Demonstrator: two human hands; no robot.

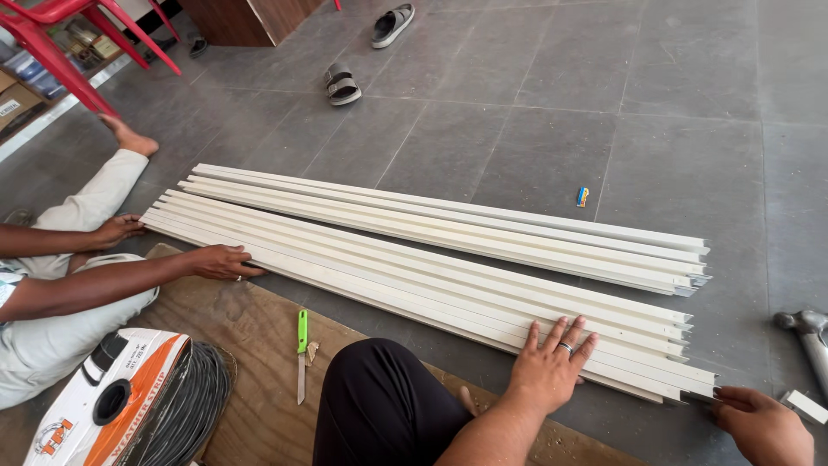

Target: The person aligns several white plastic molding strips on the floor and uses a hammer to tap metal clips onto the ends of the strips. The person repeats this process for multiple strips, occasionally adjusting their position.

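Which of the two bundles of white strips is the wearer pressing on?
The near bundle: the left hand lies flat on it, the right hand at its end. The far bundle is untouched.

Grey tiled floor (535,129), red chair (52,39), wooden cabinet (246,19).

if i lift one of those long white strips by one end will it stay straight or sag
The white strips look long, thin and hollow, so one would likely sag and feel light. Their smooth faces may slide over each other; the left hand lies flat on the stack, the right hand at its end.
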